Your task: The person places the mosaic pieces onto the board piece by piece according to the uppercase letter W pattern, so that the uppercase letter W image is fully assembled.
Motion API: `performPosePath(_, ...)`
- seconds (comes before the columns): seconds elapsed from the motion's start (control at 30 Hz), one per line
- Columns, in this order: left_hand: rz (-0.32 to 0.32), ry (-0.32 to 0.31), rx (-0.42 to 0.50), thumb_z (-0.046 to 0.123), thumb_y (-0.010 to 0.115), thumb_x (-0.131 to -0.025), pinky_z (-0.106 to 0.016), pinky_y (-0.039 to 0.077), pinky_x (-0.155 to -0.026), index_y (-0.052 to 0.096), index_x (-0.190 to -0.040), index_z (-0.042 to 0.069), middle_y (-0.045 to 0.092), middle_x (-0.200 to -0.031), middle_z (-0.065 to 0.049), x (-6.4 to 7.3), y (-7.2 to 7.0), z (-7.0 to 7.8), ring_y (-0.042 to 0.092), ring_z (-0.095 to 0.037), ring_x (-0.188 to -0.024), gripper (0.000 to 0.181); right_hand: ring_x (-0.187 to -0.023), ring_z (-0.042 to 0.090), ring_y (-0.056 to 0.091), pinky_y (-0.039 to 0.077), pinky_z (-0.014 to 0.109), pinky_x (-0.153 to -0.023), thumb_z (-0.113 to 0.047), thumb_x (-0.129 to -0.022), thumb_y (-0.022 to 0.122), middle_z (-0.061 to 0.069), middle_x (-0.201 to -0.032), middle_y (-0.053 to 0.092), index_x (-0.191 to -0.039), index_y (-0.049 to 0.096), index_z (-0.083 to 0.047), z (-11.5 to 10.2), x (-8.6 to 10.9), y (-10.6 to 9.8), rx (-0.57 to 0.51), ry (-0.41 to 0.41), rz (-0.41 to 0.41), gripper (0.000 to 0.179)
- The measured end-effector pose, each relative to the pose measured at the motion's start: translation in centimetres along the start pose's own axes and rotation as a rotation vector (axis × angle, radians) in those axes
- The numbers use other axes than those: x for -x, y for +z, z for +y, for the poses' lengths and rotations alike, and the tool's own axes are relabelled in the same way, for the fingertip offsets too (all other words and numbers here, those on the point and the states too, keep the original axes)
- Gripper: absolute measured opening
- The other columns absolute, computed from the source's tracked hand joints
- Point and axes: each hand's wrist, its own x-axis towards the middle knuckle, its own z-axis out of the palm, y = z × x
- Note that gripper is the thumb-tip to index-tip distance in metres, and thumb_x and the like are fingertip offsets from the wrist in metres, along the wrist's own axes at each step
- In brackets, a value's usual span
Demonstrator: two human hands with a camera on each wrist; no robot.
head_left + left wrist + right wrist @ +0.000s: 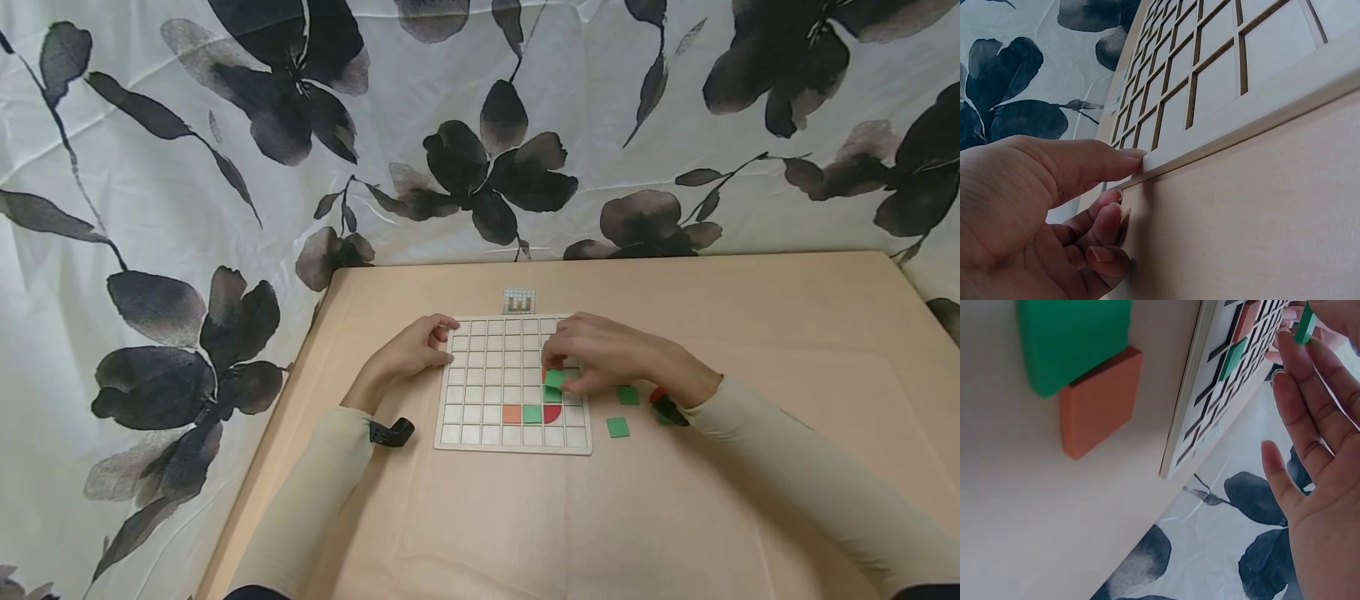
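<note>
A white grid board point(472, 392) lies on the table. My left hand point(412, 347) grips its left edge near the far corner, with the thumb point(1104, 161) on the frame and the other fingers curled beside and below the edge. Over the board's right part, my right hand point(611, 350) pinches a small green tile point(1305, 325) between thumb and fingertips. Another green tile point(552, 396) shows just below it. Nearer me, an orange tile point(512, 414), a green tile point(532, 414) and a red round-cornered tile point(552, 413) sit in a row of cells.
Loose green tiles point(618, 427) lie right of the board, some partly hidden by my right wrist. In the right wrist view, an orange tile point(1104, 403) lies against a green one. A small patterned card point(519, 301) lies beyond the board; a floral cloth point(420, 83) hangs behind the table.
</note>
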Motion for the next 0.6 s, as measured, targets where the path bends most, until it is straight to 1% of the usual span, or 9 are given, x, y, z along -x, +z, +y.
performPosePath(0.23, 0.002, -0.006, 0.008, 0.000, 0.074, -0.089, -0.031, 0.040, -0.076, 0.054, -0.137, 0.005, 0.047, -0.105, -0.011, -0.1, 0.1, 0.1, 0.045, -0.022, -0.089, 0.052, -0.092, 0.009, 0.051, 0.042, 0.039, -0.099, -0.031, -0.086, 0.072, -0.009, -0.092, 0.063, -0.103, 0.070, -0.024, 0.3, -0.9, 0.6, 0.014, -0.036, 0.010, 0.019)
performPosePath(0.33, 0.004, -0.007, 0.009, 0.000, 0.074, -0.089, -0.033, 0.040, -0.077, 0.054, -0.137, 0.005, 0.047, -0.105, -0.011, -0.3, 0.1, 0.0, 0.045, -0.022, -0.089, 0.052, -0.090, 0.010, 0.050, 0.042, 0.037, -0.095, -0.030, -0.085, 0.072, -0.008, -0.089, 0.063, -0.101, 0.069, -0.024, 0.4, -1.3, 0.8, 0.017, -0.063, 0.016, 0.017)
performPosePath(0.43, 0.004, -0.002, 0.005, 0.000, 0.074, -0.089, -0.034, 0.040, -0.077, 0.054, -0.137, 0.004, 0.047, -0.106, -0.012, -0.3, 0.1, 0.0, 0.045, -0.023, -0.089, 0.052, -0.089, 0.011, 0.050, 0.043, 0.038, -0.094, -0.030, -0.084, 0.074, -0.008, -0.086, 0.061, -0.101, 0.069, -0.023, 0.3, -1.9, 1.0, 0.019, -0.069, 0.005, 0.019)
performPosePath(0.6, 0.004, 0.010, -0.006, 0.001, 0.074, -0.089, -0.033, 0.040, -0.077, 0.054, -0.137, 0.004, 0.048, -0.106, -0.013, -0.4, 0.1, 0.0, 0.045, -0.022, -0.088, 0.052, -0.089, 0.012, 0.051, 0.043, 0.043, -0.101, -0.031, -0.084, 0.075, -0.010, -0.087, 0.060, -0.103, 0.070, -0.022, -0.1, -2.7, 1.2, 0.003, -0.061, -0.020, 0.022)
